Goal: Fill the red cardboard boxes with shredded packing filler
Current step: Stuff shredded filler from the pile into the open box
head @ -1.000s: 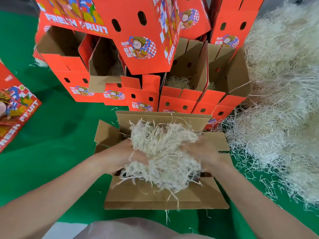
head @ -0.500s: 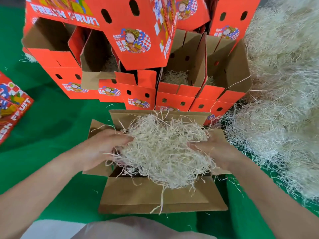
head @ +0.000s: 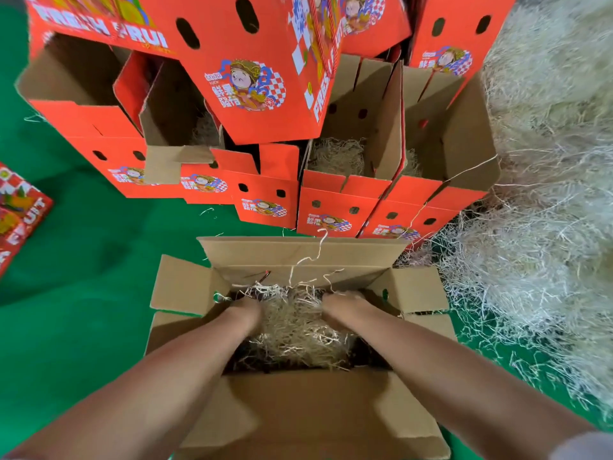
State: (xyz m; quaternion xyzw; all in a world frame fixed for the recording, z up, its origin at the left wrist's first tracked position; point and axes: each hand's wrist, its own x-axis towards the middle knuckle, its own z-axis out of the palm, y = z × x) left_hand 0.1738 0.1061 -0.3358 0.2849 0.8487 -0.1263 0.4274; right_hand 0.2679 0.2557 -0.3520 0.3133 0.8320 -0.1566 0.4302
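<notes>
Shredded pale straw-coloured packing filler (head: 547, 210): big loose heap on green floor covering (head: 83, 310), just right of the open brown-lined cardboard box (head: 298, 413) nearest the person. Stacked red printed cardboard boxes (head: 258, 78) stand just beyond that box; some open ones show filler at the bottom.

Open box: four flaps spread, wad of filler (head: 298, 336) low inside, dark gaps at its near corners.

Left hand (head: 247, 310) and right hand (head: 341, 303): both down inside the box on the wad, apart from each other. Fingers are buried in strands, so curled or flat cannot be told.

Judged step: pressing the load down and spreading it. Next move probably calls for lifting both hands out and reaching right of the box to the heap for another handful.
</notes>
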